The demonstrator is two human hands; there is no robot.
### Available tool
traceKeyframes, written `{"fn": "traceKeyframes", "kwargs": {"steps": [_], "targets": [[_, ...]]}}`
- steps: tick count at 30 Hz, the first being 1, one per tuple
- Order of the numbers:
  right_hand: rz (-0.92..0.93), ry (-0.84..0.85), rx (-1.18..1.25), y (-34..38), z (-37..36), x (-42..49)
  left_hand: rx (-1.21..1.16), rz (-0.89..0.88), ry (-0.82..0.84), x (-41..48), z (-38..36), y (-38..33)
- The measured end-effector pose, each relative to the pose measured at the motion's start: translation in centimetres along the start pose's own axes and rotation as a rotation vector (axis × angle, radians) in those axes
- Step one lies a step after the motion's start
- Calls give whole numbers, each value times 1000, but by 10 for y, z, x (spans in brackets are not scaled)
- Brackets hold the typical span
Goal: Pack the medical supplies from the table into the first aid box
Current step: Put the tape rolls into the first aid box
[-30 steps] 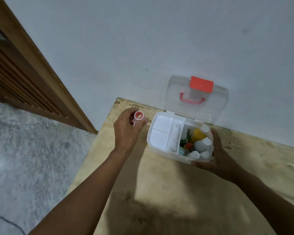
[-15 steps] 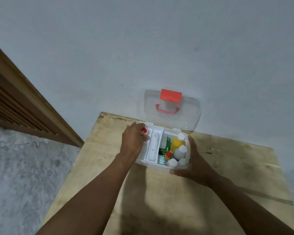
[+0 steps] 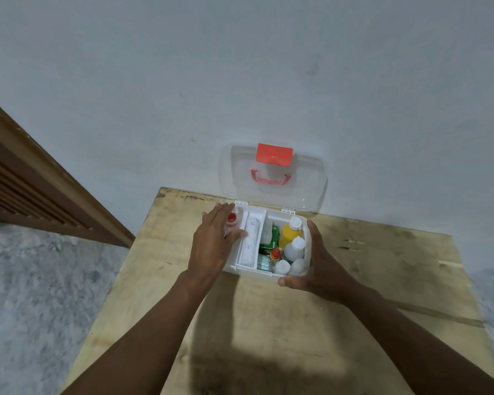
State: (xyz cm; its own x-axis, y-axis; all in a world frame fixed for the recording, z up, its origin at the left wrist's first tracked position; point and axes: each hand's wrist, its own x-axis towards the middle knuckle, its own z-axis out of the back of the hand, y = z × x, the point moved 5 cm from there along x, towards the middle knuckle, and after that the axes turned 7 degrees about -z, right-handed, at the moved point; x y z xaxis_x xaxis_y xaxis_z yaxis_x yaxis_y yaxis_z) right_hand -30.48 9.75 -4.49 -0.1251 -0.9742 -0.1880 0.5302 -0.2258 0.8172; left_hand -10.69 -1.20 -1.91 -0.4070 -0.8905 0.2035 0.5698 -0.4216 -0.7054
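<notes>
The white first aid box [image 3: 241, 270] stands open on the wooden table [image 3: 268, 323], its clear lid [image 3: 311, 178] with red latch leaning on the wall. My left hand [image 3: 211, 243] hovers over the box's left tray compartment, fingers straightened and spread. A small red-capped white bottle [image 3: 231, 218] lies there between the thumb and index finger. My right hand [image 3: 317, 263] grips the box's right wall and front corner. Inside the box sit a yellow bottle [image 3: 288, 233], white bottles [image 3: 295, 249], a green packet [image 3: 271, 240] and a white roll [image 3: 251, 240].
The table's far edge meets a pale wall [image 3: 268, 81]. A brown wooden door frame [image 3: 40, 178] runs along the left, over grey speckled floor [image 3: 40, 295]. My own shadow falls on the near table surface.
My left hand carried the red-capped bottle from left of the box into its left tray compartment, and its fingers have straightened out. My right hand stayed on the box. The camera view shifted.
</notes>
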Motion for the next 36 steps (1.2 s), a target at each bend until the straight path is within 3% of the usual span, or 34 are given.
{"fn": "traceKeyframes", "kwargs": {"steps": [21, 26, 29, 36], "targets": [[-50, 18, 17, -10, -4, 4, 13, 24, 105, -14, -5, 4], [-64, 13, 18, -12, -5, 5, -67, 7, 100, -15, -4, 7], [-54, 8, 23, -10, -4, 3, -245, 63, 50, -22, 7, 10], [-16, -19, 17, -1, 2, 1, -354, -10, 296, -36, 11, 9]]}}
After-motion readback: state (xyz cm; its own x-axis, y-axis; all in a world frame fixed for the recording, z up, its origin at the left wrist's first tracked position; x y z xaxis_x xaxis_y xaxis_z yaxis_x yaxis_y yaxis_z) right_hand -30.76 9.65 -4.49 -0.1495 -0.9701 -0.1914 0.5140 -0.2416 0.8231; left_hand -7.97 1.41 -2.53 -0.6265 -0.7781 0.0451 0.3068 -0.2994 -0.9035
